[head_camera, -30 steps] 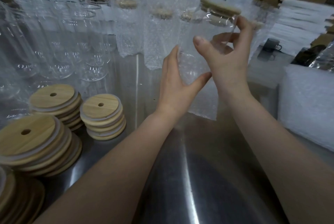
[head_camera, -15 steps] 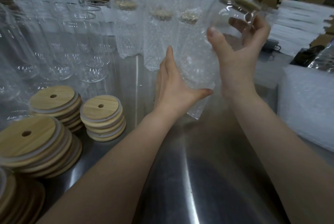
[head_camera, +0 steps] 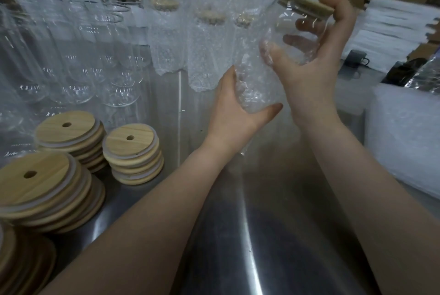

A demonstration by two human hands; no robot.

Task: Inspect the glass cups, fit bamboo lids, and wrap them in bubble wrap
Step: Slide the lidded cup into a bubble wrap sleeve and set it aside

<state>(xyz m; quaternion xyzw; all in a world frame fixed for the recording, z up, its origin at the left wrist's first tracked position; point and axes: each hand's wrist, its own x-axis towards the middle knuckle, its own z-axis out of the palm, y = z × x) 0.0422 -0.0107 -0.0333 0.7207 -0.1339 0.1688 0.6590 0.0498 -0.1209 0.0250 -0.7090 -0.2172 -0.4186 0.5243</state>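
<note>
A lidded glass cup (head_camera: 298, 33) was held tilted in the air above the steel desk (head_camera: 262, 235), its bamboo lid (head_camera: 306, 0) uppermost and slanting toward the right. The right hand (head_camera: 309, 66) had its grip curled around the cup's upper body, fingers (head_camera: 307, 24) showing through the glass behind it and the thumb pressed on the near side. A bubble wrap sleeve (head_camera: 256, 85) covered the cup's lower part, and the left hand (head_camera: 234, 113) cupped the sleeve's bottom end from below, thumb and fingers closed loosely around the plastic. How far the cup sat inside the sleeve was hard to judge through the clear film. Behind the hands, already wrapped cups (head_camera: 204, 40) stood upright in a row at the back of the desk. To their left stood a group of bare glass cups (head_camera: 107, 56), close together. Near the left edge lay stacks of spare bamboo lids (head_camera: 132, 152), each with a small hole. A pile of white foam sheets (head_camera: 404, 133) rested at the right.
</note>
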